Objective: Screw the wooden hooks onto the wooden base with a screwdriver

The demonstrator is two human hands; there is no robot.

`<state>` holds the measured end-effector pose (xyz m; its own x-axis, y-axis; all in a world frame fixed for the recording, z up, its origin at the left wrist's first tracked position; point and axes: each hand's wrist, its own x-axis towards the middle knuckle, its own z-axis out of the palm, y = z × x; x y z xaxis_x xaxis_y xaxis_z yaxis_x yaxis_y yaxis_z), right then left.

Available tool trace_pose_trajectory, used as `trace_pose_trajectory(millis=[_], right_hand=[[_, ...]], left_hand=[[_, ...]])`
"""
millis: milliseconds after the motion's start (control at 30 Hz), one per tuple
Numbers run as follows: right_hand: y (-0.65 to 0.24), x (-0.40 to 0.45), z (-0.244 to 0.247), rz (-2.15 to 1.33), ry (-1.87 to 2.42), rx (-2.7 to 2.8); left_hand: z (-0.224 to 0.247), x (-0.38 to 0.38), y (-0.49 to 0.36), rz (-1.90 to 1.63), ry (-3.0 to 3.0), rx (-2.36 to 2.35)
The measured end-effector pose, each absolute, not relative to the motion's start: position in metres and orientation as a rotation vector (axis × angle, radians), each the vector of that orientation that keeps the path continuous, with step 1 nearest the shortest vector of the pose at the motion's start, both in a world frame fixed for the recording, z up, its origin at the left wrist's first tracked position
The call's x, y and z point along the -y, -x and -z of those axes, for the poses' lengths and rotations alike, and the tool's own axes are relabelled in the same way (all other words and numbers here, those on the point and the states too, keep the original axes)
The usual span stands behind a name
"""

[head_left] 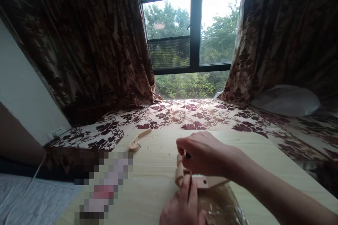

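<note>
A light tan strip [202, 182] with a curled end and a dark hole lies in front of me; I cannot tell whether it is wood or leather. The fingers of my left hand [179, 202] press together on it from below, with a thin dark piece showing between them. Just above, my right hand [202, 153] is closed in a fist over the curled end, around something dark that is mostly hidden. A similar curled strip [139, 140] with small holes rests apart, toward the far left of the pale wooden board [148, 190].
Small dark bits lie scattered on the board. Shiny brown plastic [220, 204] is under my right forearm. Beyond stands a ledge with flowered cloth [195, 116], below a window between curtains [118, 42]. A pixelated patch covers the board's left edge.
</note>
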<state>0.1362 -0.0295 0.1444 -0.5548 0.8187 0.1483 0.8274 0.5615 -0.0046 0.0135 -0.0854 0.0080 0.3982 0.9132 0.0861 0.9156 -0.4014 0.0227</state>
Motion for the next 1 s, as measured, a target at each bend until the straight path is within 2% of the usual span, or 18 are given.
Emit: trace_pose_trajectory(millis=[167,433,1000], right_hand=[[-0.135,0.030,-0.149,0.088,1.471,2.681],[-0.126,0.033,-0.153,0.081,1.680,2.732],[-0.123,0.059,-0.161,-0.002,1.816,2.643]], left_hand=[[-0.026,0.096,-0.015,0.333,2.729,1.737],[-0.026,0.103,-0.016,0.468,2.710,1.671],[-0.027,0.105,-0.013,0.521,2.641,1.558]])
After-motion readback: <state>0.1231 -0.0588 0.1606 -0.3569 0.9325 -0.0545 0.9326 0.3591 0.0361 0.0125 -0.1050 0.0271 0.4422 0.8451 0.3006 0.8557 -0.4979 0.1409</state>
